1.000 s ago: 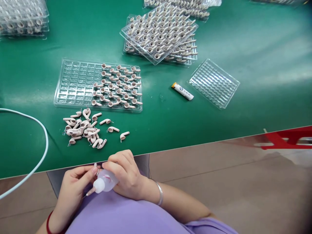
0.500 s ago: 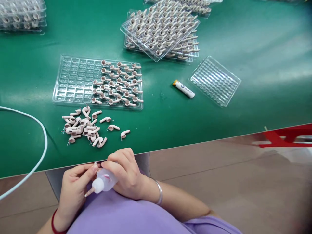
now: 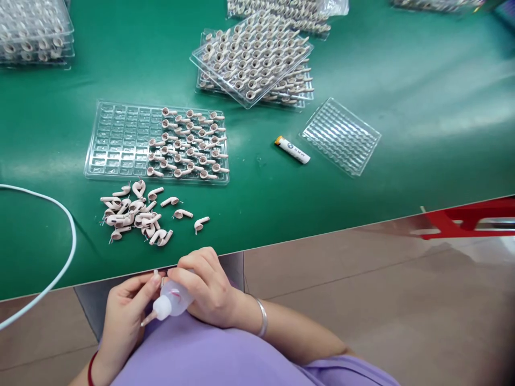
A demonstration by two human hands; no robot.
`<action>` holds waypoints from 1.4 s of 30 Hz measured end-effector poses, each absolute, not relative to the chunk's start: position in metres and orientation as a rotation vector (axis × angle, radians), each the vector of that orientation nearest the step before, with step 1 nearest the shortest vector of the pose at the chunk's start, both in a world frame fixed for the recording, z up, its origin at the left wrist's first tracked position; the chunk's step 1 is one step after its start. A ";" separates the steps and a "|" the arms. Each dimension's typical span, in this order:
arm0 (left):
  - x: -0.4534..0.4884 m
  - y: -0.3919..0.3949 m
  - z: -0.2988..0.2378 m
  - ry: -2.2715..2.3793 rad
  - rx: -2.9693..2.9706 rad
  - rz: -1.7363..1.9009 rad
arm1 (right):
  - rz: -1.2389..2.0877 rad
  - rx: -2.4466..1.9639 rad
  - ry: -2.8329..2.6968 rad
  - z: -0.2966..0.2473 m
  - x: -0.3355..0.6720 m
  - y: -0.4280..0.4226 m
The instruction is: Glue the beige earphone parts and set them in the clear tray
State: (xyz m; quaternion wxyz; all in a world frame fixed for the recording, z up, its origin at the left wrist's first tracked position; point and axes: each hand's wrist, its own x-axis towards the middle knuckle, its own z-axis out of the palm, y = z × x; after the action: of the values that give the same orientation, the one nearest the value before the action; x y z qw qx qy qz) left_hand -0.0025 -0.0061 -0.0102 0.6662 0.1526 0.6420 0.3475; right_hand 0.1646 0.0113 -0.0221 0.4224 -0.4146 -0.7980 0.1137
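Observation:
My right hand (image 3: 209,292) is wrapped round a small translucent squeeze bottle (image 3: 179,300), whose white cap and thin brownish tip point down and left. Just to its left, my left hand (image 3: 126,311) pinches an earbud shell (image 3: 156,273) between thumb and fingers; only its small pale end shows, the rest being hidden by the fingers. Both hands are close together at the table's front edge, above my lap. Beyond them lies a pile of pale pink earbud shells (image 3: 137,214) with fine wires sticking out. Behind the pile, a clear plastic tray (image 3: 116,140) has shells in its right part.
Stacked filled trays (image 3: 253,59) stand at the back, and another stack (image 3: 34,35) at the far left. A white tube with an orange end (image 3: 292,150) lies beside a small clear tray (image 3: 341,136). A white cable (image 3: 66,214) loops at left. A red stool (image 3: 462,220) is at right.
The view has shifted slightly, so things on the table appear a little lower and further left. Both hands keep their hold, nearly unmoved.

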 end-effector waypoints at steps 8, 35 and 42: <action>-0.005 -0.006 -0.012 1.442 0.296 0.743 | 0.256 -1.026 -1.993 -0.022 0.166 0.012; -0.008 0.006 0.006 1.255 0.153 0.657 | 0.402 -1.374 -1.784 -0.003 0.216 0.063; -0.008 0.004 0.015 1.197 0.151 0.648 | 0.559 -1.340 -1.624 -0.009 0.219 0.058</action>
State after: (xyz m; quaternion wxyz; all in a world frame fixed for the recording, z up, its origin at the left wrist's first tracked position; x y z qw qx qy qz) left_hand -0.0084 0.0035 0.0155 0.7747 0.0699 0.5526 0.2993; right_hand 0.2194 0.0576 -0.0086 0.4633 -0.5450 -0.6608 0.2273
